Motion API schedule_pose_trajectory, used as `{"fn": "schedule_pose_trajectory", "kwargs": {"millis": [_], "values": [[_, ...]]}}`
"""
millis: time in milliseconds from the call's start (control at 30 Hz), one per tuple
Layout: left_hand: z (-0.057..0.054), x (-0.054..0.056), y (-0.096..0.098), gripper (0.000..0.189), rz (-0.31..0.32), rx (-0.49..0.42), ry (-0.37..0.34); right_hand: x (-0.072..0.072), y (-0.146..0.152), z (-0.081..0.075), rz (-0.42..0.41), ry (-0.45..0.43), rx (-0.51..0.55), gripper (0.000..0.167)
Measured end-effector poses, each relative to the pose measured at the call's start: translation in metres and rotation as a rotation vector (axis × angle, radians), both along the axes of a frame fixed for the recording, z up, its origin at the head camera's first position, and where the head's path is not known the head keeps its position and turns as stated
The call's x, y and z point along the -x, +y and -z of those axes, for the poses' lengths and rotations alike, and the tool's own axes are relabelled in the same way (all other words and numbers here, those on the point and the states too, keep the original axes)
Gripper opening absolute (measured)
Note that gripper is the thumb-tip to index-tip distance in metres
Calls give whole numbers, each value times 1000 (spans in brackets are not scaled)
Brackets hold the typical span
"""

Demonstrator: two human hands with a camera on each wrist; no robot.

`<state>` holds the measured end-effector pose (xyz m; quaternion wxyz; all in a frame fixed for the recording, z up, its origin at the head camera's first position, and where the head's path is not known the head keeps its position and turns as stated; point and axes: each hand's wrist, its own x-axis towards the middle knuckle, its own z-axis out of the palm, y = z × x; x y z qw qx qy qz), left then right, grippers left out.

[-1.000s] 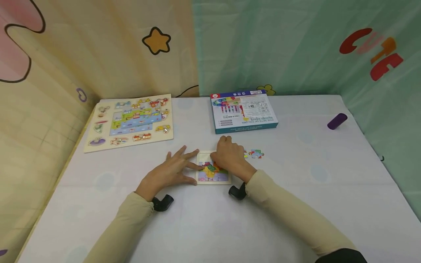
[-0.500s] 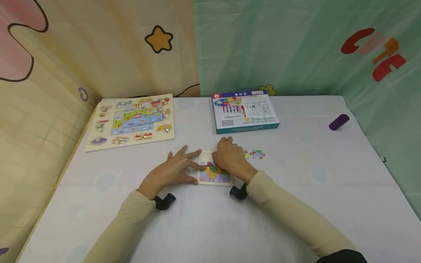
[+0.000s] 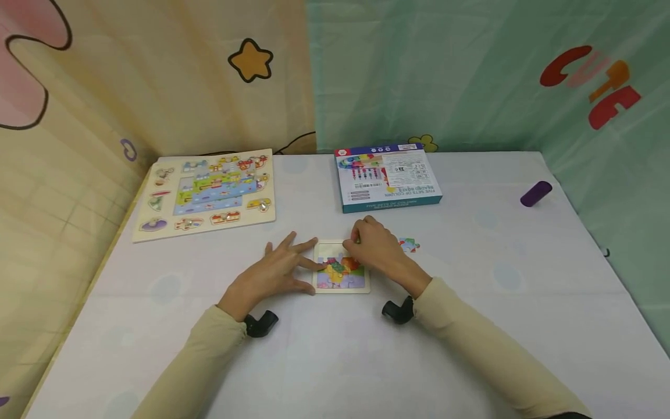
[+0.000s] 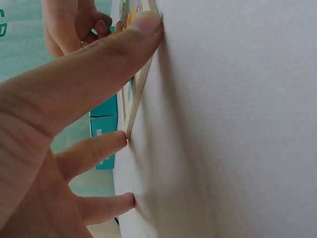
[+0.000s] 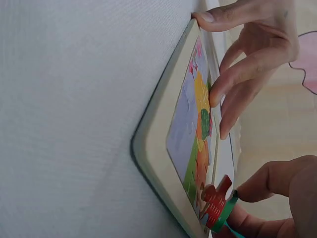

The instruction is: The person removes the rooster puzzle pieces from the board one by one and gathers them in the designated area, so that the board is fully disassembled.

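Note:
A small wooden jigsaw tray (image 3: 342,291) lies on the table, its lower part filled with colourful pieces and its upper strip bare. My left hand (image 3: 274,270) is spread along its left side. In the left wrist view the thumb lies on the tray's near edge and a fingertip touches its corner; another finger reaches over the pieces. My right hand (image 3: 379,250) is over the tray's upper right corner. In the right wrist view it pinches a red and green jigsaw piece (image 5: 215,206), tilted up on edge near the placed pieces.
A loose blue jigsaw piece (image 3: 409,245) lies right of the right hand. Behind stand a flat boxed toy (image 3: 392,177) and, at the left, a knobbed puzzle board (image 3: 209,198). A purple cylinder (image 3: 536,194) lies far right. Curtains (image 3: 419,70) hang behind the table.
My right hand has shifted right and turned, uncovering more of the tray's right side and hiding the spot where the nearer loose piece showed. The left hand stays put.

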<state>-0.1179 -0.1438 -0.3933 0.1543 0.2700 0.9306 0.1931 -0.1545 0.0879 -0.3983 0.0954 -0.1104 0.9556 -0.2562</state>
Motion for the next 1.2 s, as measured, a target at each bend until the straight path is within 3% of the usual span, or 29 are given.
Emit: {"fn": "schedule_pose_trajectory", "kwargs": {"millis": [200, 567, 967, 1200], "values": [[0, -1, 0, 53, -2, -7, 5, 3, 8, -1, -110, -8, 102, 10], [1, 0, 0, 53, 0, -12, 5, 4, 28, -3, -224, -88, 256, 18], [1, -1, 0, 53, -6, -7, -4, 5, 36, 0, -206, -62, 293, 17], [0, -1, 0, 54, -7, -10, -9, 8, 42, 3, -121, -200, 394, 16]]}}
